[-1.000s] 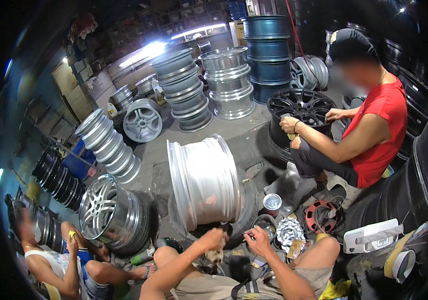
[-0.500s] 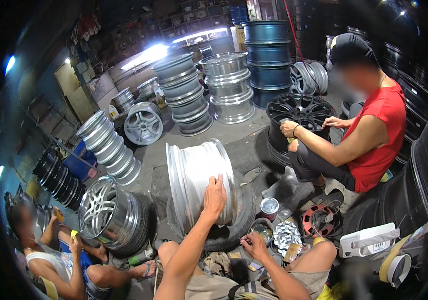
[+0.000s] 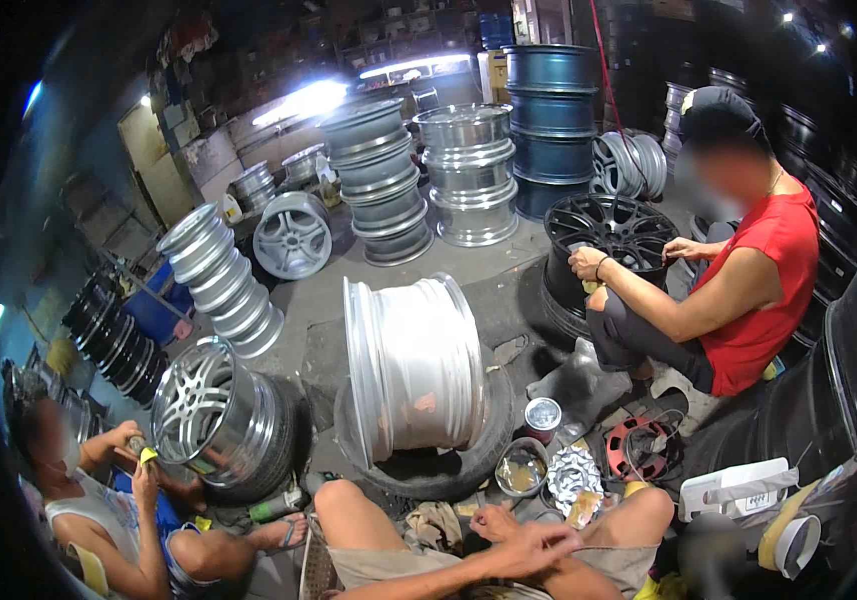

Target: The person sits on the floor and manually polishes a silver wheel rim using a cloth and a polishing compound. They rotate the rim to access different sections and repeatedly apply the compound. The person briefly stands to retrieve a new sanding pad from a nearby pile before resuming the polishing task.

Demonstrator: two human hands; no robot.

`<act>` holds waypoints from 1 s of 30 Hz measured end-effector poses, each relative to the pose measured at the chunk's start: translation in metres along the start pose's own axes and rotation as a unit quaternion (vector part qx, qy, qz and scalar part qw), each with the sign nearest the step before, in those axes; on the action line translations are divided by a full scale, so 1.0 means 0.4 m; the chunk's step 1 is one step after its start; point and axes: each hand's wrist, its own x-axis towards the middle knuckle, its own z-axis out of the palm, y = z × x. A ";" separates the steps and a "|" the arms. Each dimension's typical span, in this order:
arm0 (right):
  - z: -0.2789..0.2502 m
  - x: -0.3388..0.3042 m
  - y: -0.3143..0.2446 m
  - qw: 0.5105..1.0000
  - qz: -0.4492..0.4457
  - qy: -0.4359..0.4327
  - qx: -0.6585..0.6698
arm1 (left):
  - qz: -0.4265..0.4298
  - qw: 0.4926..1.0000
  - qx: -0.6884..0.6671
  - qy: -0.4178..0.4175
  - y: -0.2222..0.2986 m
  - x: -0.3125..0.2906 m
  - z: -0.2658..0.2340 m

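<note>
A silver wheel rim (image 3: 417,365) stands on its side in front of me, resting on a black tyre (image 3: 419,477). My left hand (image 3: 534,550) is off the rim, crossing low over my right forearm with its fingers loosely spread and nothing visible in them. Above my lap, my right hand (image 3: 494,522) has its fingers curled together; whatever they hold, if anything, is hidden. Just beyond it stand a tub of murky liquid (image 3: 522,468) and a small lidded can (image 3: 543,416). Crumpled foil (image 3: 576,476) lies beside the tub.
At right, a co-worker in red (image 3: 759,290) handles a black spoked rim (image 3: 611,232). Another person (image 3: 99,520) sits at lower left near a chrome rim (image 3: 201,410). Stacked rims (image 3: 374,185) stand behind. A red reel (image 3: 637,448) and white box (image 3: 737,488) lie at right.
My left hand has left the silver rim's surface and come down across my right forearm. My right hand has drawn back slightly toward my lap. The view has shifted a little.
</note>
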 end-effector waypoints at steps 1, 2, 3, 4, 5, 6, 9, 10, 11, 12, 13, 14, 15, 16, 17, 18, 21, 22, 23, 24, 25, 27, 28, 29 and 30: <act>-0.005 -0.010 -0.009 0.999 0.006 -0.032 -0.031 | -0.159 0.962 -0.207 -0.078 -0.024 -0.036 0.050; -0.008 -0.021 -0.005 0.996 0.014 -0.065 -0.064 | -0.185 0.921 -0.318 -0.128 -0.032 -0.044 0.081; -0.002 -0.029 0.036 0.993 0.040 -0.088 -0.066 | -0.228 0.894 -0.365 -0.126 -0.028 -0.052 0.106; 0.003 -0.043 0.077 0.991 0.060 -0.101 -0.067 | -0.216 0.906 -0.352 -0.094 -0.022 -0.057 0.124; 0.008 -0.048 0.097 0.989 0.068 -0.108 -0.070 | -0.204 0.916 -0.341 -0.053 0.001 -0.061 0.134; 0.013 -0.052 0.121 0.989 0.075 -0.109 -0.071 | -0.186 0.914 -0.355 -0.061 -0.016 -0.062 0.131; 0.029 -0.049 0.173 0.989 0.082 -0.100 -0.070 | -0.159 0.912 -0.372 -0.066 -0.085 -0.068 0.112; 0.038 -0.051 0.186 0.990 0.083 -0.096 -0.067 | -0.166 0.916 -0.361 -0.056 -0.086 -0.069 0.107; 0.043 -0.051 0.201 0.990 0.083 -0.092 -0.067 | -0.172 0.920 -0.350 -0.046 -0.086 -0.073 0.104; 0.054 -0.056 0.214 0.990 0.082 -0.090 -0.067 | -0.179 0.928 -0.325 -0.014 -0.083 -0.082 0.106; 0.060 -0.054 0.219 0.991 0.077 -0.085 -0.065 | -0.146 0.960 -0.239 0.018 -0.087 -0.084 0.097; 0.068 -0.050 0.224 0.993 0.067 -0.078 -0.060 | -0.112 0.981 -0.151 0.050 -0.099 -0.084 0.086; 0.080 -0.046 0.238 0.994 0.055 -0.070 -0.059 | -0.078 0.992 -0.058 0.082 -0.082 -0.082 0.064; 0.090 -0.026 0.250 0.996 0.028 -0.057 -0.056 | -0.084 0.987 0.048 0.130 -0.066 -0.084 0.024; 0.081 -0.008 0.255 0.998 -0.021 -0.020 -0.053 | -0.087 0.982 -0.006 0.169 -0.072 -0.080 -0.011; 0.084 0.009 0.260 0.996 -0.072 0.010 -0.051 | -0.067 0.975 0.003 0.212 -0.029 -0.078 -0.070; 0.099 0.010 0.175 0.986 0.038 -0.050 -0.151 | -0.067 0.893 -0.040 0.442 0.049 -0.157 -0.238; 0.091 0.000 0.178 0.990 0.032 -0.073 -0.118 | -0.060 0.870 0.052 0.486 0.047 -0.201 -0.288; 0.089 0.008 0.186 0.990 0.007 -0.088 -0.113 | -0.051 0.837 0.148 0.524 0.043 -0.247 -0.341; 0.097 0.016 0.184 0.989 -0.021 -0.106 -0.106 | -0.075 0.799 0.002 0.597 0.033 -0.295 -0.357; 0.112 0.028 0.203 0.987 -0.047 -0.120 -0.099 | -0.042 0.782 -0.043 0.621 0.020 -0.334 -0.372; 0.137 0.037 0.210 0.976 -0.122 -0.104 -0.147 | -0.087 0.739 0.105 0.659 -0.046 -0.416 -0.398; 0.137 0.024 0.187 0.980 -0.107 -0.097 -0.133 | -0.127 0.717 0.119 0.675 -0.098 -0.459 -0.401; 0.126 0.013 0.155 0.984 -0.095 -0.088 -0.120 | -0.164 0.692 0.134 0.690 -0.152 -0.497 -0.406; 0.121 0.008 0.140 0.987 -0.093 -0.090 -0.091 | -0.184 0.676 0.204 0.683 -0.244 -0.535 -0.421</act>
